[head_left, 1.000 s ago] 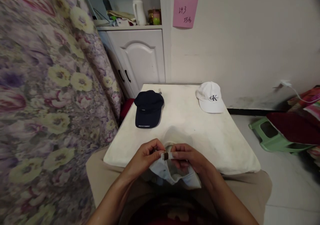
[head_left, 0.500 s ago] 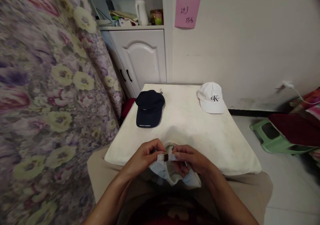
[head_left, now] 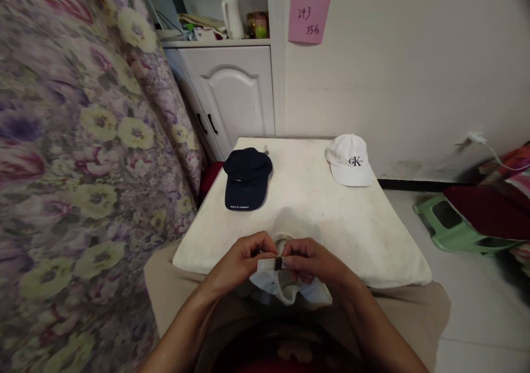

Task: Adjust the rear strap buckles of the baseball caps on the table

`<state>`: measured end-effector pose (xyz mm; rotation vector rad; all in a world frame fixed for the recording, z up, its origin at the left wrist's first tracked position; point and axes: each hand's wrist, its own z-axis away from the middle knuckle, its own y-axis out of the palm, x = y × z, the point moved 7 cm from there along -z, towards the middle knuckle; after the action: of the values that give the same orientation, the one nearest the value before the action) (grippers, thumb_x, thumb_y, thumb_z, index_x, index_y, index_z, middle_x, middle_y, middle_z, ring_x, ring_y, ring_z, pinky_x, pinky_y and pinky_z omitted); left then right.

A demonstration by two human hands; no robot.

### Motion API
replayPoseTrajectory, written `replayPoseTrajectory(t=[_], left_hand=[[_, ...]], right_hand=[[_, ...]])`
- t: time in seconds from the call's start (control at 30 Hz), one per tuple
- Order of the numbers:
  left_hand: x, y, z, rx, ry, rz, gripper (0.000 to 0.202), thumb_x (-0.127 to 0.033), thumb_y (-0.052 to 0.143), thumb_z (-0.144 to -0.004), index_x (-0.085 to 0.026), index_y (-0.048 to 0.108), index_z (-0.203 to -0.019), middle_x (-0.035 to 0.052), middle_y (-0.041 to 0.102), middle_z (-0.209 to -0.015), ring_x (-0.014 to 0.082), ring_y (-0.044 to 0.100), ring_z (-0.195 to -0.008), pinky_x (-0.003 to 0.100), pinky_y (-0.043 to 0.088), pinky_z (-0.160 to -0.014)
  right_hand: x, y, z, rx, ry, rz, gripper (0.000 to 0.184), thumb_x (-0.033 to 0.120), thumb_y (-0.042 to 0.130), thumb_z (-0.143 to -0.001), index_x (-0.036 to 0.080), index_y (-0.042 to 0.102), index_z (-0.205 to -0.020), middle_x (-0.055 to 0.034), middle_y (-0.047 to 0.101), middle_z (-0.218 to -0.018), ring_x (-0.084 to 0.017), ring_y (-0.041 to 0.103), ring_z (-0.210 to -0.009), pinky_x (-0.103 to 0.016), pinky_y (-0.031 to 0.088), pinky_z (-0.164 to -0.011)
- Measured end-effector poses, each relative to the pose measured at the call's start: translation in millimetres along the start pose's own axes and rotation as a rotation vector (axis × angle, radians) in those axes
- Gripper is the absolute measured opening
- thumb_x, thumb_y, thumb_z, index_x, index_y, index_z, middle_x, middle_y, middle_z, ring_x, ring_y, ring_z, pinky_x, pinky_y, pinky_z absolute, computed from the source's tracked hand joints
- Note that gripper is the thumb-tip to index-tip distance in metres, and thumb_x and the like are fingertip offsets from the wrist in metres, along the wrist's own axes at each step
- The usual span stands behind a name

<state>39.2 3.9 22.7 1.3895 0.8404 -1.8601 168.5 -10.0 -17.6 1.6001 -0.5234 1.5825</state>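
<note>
A pale cap [head_left: 265, 282] is held between my hands at the table's near edge, above my lap, its back strap [head_left: 267, 265] facing me. My left hand [head_left: 248, 256] pinches the strap's left part. On the right part, close to a dark brown piece on the strap, the fingers of my right hand [head_left: 308, 258] are closed. Their fingertips nearly meet. Much of the cap's crown is hidden by my hands. Farther off, a navy cap [head_left: 247, 177] lies at the table's left, and a white cap [head_left: 350, 160] with black letters sits at the back right.
The table [head_left: 351, 235] has a cream cover. A floral curtain [head_left: 83, 169] hangs at the left. Behind stand a white cabinet [head_left: 236, 91] and a wall bearing a pink note [head_left: 309, 14]. A green stool [head_left: 447, 224] is on the floor at the right.
My right fingers have shifted slightly left along the strap, closer to my left fingers and the brown piece. Both hands keep hold of the pale cap.
</note>
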Motion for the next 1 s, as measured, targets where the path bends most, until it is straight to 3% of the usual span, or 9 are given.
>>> replayPoseTrajectory(t=[0.2, 0.33, 0.57, 0.8, 1.0], left_hand=[[-14.3, -0.4, -1.2, 0.020, 0.094, -0.347, 0.021, -0.033, 0.060, -0.090, -0.015, 0.068, -0.084, 0.0015, 0.062, -0.080, 0.0161, 0.054, -0.075, 0.026, 0.039, -0.068], [-21.3, -1.0, -3.5, -0.002, 0.177, -0.546, 0.023, -0.033, 0.060, -0.090, -0.016, 0.068, -0.078, 0.0006, 0.061, -0.076, 0.0171, 0.055, -0.078, 0.028, 0.038, -0.076], [-13.4, 7.4, -7.5, 0.069, 0.102, -0.418, 0.025, -0.035, 0.058, -0.090, -0.015, 0.066, -0.079, -0.0015, 0.057, -0.072, 0.0127, 0.049, -0.067, 0.023, 0.035, -0.060], [-12.5, 12.4, -7.7, 0.126, 0.071, -0.348, 0.023, -0.034, 0.057, -0.090, -0.015, 0.063, -0.078, -0.0020, 0.055, -0.071, 0.0121, 0.046, -0.066, 0.023, 0.033, -0.059], [-11.6, 10.3, -6.1, 0.169, 0.038, -0.269, 0.038, -0.043, 0.049, -0.095, -0.016, 0.055, -0.069, -0.0038, 0.041, -0.064, 0.0115, 0.038, -0.061, 0.023, 0.029, -0.056]], right_hand=[[-0.6, -6.3, 1.4, -0.062, 0.028, 0.107, 0.022, 0.036, 0.072, -0.083, 0.016, 0.063, -0.080, 0.0068, 0.053, -0.055, -0.005, 0.044, -0.045, -0.016, 0.034, -0.043], [-1.2, -10.4, 2.2, -0.097, 0.038, 0.112, 0.022, 0.035, 0.075, -0.079, 0.016, 0.065, -0.079, 0.0064, 0.053, -0.059, -0.005, 0.043, -0.047, -0.017, 0.035, -0.044], [-1.4, -13.6, 5.2, -0.102, 0.104, 0.136, 0.024, 0.037, 0.078, -0.076, 0.017, 0.070, -0.084, 0.0059, 0.056, -0.062, -0.004, 0.039, -0.046, -0.016, 0.030, -0.039], [3.7, -12.6, 7.9, -0.082, 0.129, 0.189, 0.025, 0.039, 0.078, -0.076, 0.017, 0.072, -0.083, 0.0055, 0.054, -0.060, -0.004, 0.038, -0.046, -0.016, 0.027, -0.039], [-1.1, -16.3, 9.8, -0.098, 0.145, 0.203, 0.028, 0.044, 0.079, -0.075, 0.018, 0.073, -0.084, 0.0049, 0.055, -0.060, -0.005, 0.038, -0.046, -0.018, 0.027, -0.039]])
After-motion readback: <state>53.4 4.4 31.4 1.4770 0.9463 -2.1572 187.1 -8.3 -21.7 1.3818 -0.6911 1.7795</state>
